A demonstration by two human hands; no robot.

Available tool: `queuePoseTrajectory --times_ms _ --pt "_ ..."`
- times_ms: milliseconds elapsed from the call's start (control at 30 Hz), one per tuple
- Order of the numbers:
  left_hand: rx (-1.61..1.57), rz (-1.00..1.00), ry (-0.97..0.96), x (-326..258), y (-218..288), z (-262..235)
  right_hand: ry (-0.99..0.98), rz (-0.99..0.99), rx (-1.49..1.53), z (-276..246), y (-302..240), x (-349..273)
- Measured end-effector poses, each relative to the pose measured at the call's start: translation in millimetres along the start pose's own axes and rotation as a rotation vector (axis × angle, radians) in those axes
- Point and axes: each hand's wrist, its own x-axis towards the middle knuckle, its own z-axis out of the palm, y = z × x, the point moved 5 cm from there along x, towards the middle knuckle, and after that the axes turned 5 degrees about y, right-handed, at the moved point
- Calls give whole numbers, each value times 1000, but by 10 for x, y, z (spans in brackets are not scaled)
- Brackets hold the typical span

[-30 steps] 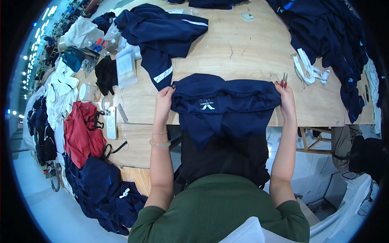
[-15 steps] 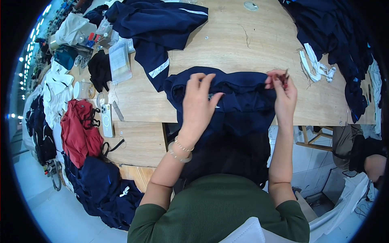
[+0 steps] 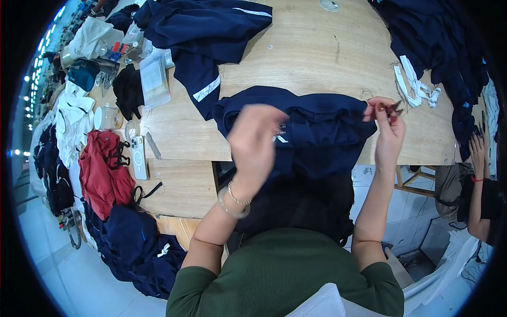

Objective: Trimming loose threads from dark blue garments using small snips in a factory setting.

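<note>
A navy blue garment (image 3: 322,145) lies bunched in front of me, its near part hanging over the table edge. Its opening faces up, with a small printed mark and a white tag (image 3: 280,139) inside. Above the left part of the garment is my left hand (image 3: 254,142), its fingers smeared by motion. Beyond the garment's right end is my right hand (image 3: 390,127), closed on a small dark pointed tool that looks like thread snips (image 3: 395,108). Its fingertips are close to the cloth's edge; whether they pinch it I cannot tell.
More navy garments lie at the far left (image 3: 203,31) and far right (image 3: 428,42). White strips (image 3: 414,87) rest at the right. On the left are a phone (image 3: 139,157), a red bag (image 3: 107,171) and a tape roll (image 3: 132,129). A co-worker's hand (image 3: 478,150) touches cloth at the right.
My right hand has moved right, away from the middle, with the snips. The left hand has shifted slightly left and blurred. The garment's right end reaches farther right. A co-worker's hand has appeared.
</note>
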Motion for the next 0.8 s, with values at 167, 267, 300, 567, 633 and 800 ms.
queuePoseTrajectory --times_ms 167,267,300,567,633,800 --pt "-255 -39 -917 -552 414 546 94 -58 9 -181 -228 49" --pt "-179 -167 -572 -196 254 436 104 -58 -18 -273 -273 25" --pt "-94 -46 -434 -39 192 373 94 -51 -8 -286 -284 26" --pt "336 156 -245 244 -282 412 46 11 -12 -183 -127 -17" --pt "22 -223 -368 226 -528 474 42 21 -26 -168 -112 -13" --pt "-208 -511 19 319 -726 256 46 25 -24 -210 -94 -12"
